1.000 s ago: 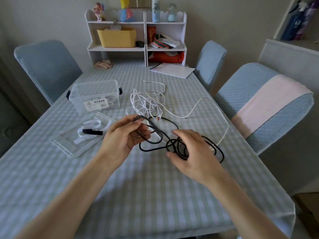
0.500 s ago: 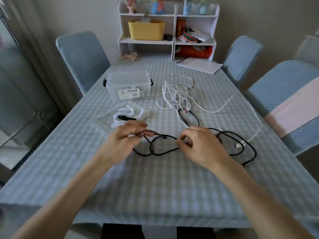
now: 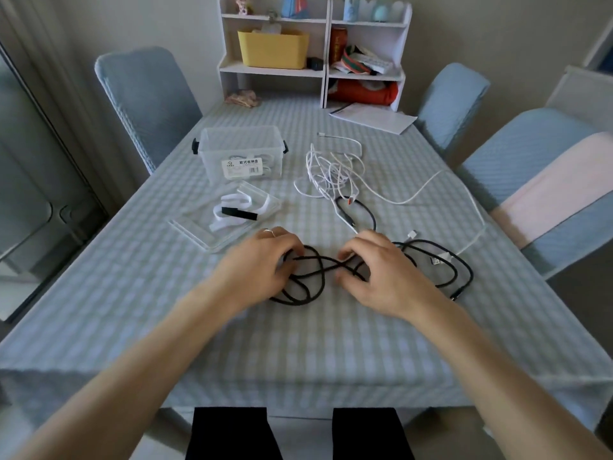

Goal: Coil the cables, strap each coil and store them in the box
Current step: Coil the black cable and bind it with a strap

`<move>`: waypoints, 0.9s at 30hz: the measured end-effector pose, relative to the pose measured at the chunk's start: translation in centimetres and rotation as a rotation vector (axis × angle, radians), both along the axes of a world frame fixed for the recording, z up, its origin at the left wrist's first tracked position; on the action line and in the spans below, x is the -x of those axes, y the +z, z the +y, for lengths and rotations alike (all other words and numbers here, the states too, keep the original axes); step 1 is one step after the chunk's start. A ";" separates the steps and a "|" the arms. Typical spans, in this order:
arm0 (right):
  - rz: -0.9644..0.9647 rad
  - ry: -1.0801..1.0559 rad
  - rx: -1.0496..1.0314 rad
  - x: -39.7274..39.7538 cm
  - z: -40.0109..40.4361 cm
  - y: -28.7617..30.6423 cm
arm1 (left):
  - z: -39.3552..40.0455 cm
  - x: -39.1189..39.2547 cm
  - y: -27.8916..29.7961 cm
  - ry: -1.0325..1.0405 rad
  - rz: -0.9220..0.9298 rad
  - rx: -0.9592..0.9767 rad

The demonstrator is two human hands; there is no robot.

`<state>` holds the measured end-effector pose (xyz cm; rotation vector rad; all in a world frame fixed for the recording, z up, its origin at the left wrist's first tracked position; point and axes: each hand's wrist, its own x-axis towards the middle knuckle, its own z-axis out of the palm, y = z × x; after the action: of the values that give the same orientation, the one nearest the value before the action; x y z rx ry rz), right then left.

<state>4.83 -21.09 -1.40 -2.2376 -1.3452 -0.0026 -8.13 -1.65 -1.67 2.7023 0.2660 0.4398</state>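
Observation:
A black cable (image 3: pixel 311 263) lies in loose loops on the checked tablecloth in front of me. My left hand (image 3: pixel 258 263) grips its left loops with curled fingers. My right hand (image 3: pixel 378 270) pinches the cable where the loops cross; more black cable trails off to the right. A tangled white cable (image 3: pixel 331 171) lies behind, one strand running toward the right table edge. The clear plastic box (image 3: pixel 242 154) stands at the back left. Its lid (image 3: pixel 212 227) lies in front of it, holding white and black straps (image 3: pixel 238 212).
A white shelf unit (image 3: pixel 315 51) with a yellow bin stands at the far end of the table, with paper sheets (image 3: pixel 374 119) beside it. Blue-covered chairs (image 3: pixel 146 97) flank the table on both sides. The table's near edge is close to my legs.
Both hands have lowered the black cable onto the table and drawn closer together over its loops. The camera view has shifted and pulled back.

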 end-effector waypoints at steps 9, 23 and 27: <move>-0.011 -0.141 -0.247 -0.7 -6.9 0.4 | -5.4 -2.8 1.1 -0.274 -0.218 -0.047; 0.061 -0.248 -0.090 -2.0 -12.5 -0.8 | -7.8 -7.8 -0.6 -0.257 -0.174 0.089; 0.063 -0.192 -0.093 -2.9 -11.6 -1.0 | -6.9 -7.1 -0.6 -0.223 -0.210 0.084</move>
<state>7.71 -32.68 -2.36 -2.2590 -1.0714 -0.0607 -1.05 -8.50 -2.30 2.5400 -0.0739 0.6238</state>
